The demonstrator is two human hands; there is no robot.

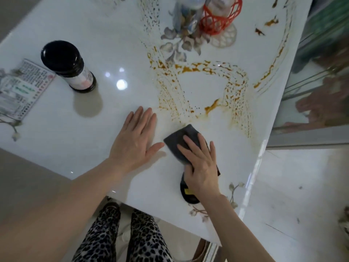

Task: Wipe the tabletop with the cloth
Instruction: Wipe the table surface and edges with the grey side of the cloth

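Nearest, the right hand [200, 167] lay flat on the cloth [181, 146], fingers spread and pressing it to the tabletop [75, 138] rather than gripping it; the dark cloth showed ahead of the fingertips and trailed back under the wrist. Just beside it the left hand [134, 142] rested open and empty, palm down, bracing. Directly beyond the cloth lay the brown stains [211, 107], in streaks and dotted arcs that ran on toward the right edge. To wipe well, the palm would likely need firm, even pressure and overlapping passes through the arcs, turning to a clean face once soiled. Farther off stood a dark bottle [69, 66] at left, and a red basket [220, 16] at the far side, both best skirted.
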